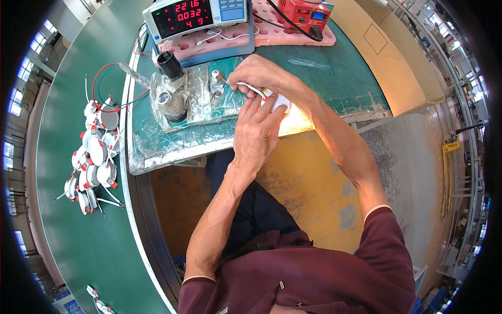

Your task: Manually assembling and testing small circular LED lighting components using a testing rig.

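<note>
My left hand is closed on a small round white downlight near the front edge of the bench. The lamp is lit and throws a bright warm glow beneath it. A white cable curves from the lamp to my right hand, which pinches its far end. Those fingertips are beside a metal terminal post on a green board; whether the wires touch the post is hidden. Left of the hands are two black-and-clear knob-like holders wrapped in plastic film, with red and green leads running off.
Behind stands a meter with red digits and a red power unit on pink foam. Several white downlights with red clips lie piled on the green table at left. A cardboard box is at right.
</note>
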Tool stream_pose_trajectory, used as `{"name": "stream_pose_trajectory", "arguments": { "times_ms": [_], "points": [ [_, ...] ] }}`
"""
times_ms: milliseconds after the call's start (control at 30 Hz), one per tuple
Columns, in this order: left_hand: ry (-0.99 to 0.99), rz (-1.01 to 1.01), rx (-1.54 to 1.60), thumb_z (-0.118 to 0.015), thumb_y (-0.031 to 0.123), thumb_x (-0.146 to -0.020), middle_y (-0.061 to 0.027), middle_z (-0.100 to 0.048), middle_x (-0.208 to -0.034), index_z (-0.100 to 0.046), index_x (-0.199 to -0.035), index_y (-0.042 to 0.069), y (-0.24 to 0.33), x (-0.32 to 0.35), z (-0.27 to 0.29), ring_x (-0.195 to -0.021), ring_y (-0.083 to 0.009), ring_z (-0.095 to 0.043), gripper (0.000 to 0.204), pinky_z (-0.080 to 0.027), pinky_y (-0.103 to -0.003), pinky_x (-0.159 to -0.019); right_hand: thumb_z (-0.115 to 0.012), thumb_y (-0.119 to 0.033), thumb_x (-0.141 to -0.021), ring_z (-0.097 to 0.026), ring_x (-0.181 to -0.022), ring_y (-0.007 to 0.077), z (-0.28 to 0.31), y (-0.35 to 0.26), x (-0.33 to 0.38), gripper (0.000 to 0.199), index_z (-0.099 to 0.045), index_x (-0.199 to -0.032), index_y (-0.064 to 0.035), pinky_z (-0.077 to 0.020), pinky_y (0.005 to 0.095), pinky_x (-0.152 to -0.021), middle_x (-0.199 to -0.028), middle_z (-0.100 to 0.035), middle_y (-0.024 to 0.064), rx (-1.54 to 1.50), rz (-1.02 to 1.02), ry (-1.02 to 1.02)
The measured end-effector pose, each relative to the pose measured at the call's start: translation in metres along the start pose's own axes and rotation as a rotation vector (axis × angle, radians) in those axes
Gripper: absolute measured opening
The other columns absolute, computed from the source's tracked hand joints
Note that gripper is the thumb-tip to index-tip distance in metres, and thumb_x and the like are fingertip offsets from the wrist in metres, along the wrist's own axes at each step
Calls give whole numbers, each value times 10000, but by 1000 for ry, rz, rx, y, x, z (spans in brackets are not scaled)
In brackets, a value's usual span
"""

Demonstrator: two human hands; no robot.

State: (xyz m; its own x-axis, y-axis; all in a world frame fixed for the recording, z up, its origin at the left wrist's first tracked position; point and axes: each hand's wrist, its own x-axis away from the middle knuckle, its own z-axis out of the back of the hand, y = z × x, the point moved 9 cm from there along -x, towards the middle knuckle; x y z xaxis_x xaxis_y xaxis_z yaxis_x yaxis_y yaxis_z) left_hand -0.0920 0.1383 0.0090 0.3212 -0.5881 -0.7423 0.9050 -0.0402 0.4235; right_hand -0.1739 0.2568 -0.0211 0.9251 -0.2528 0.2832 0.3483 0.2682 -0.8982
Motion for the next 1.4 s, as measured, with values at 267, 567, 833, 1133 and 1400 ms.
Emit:
{"name": "stream_pose_trajectory", "arguments": {
  "times_ms": [267,567,833,1133,1400],
  "points": [
    [-31,-25,-21,-715,-35,-791,-147,-692,-1161,-721,-1027,31,1,0,-2,-1078,-354,-624,245,-482,-470,-980,-712,-205,-758,-583,-517,149,0,2,-2,214,-689,-722,5,-413,311,-438,-648,-629,43,10,0,8],
    [-8,-23,-40,-725,-14,-805,-152,-687,-1167,-697,-1080,40,2,0,-1,-1086,-358,-619,282,-478,-477,-980,-708,-197,-755,-580,-519,149,0,-1,-1,213,-671,-698,5,-411,313,-436,-626,-618,44,-5,8,10],
    [-4,-1,-11,-733,-9,-803,-150,-686,-1171,-707,-1052,39,0,2,-1,-1103,-361,-616,255,-476,-483,-983,-683,-223,-801,-539,-491,118,-2,-4,0,233,-688,-724,-4,-379,282,-457,-586,-584,12,31,40,5],
    [-53,-11,-39,-672,-89,-771,-164,-672,-1184,-709,-1057,27,2,2,-2,-1131,-385,-604,311,-460,-498,-1023,-706,-194,-753,-589,-522,145,-2,-2,2,203,-691,-705,2,-411,298,-451,-635,-634,40,-27,8,13],
    [-59,-15,-37,-682,-75,-780,-166,-660,-1200,-692,-1105,23,3,3,-7,-1163,-376,-587,340,-451,-492,-1013,-684,-218,-798,-544,-495,117,1,1,0,227,-690,-725,-3,-388,280,-450,-594,-591,15,17,35,4]
  ]
}}
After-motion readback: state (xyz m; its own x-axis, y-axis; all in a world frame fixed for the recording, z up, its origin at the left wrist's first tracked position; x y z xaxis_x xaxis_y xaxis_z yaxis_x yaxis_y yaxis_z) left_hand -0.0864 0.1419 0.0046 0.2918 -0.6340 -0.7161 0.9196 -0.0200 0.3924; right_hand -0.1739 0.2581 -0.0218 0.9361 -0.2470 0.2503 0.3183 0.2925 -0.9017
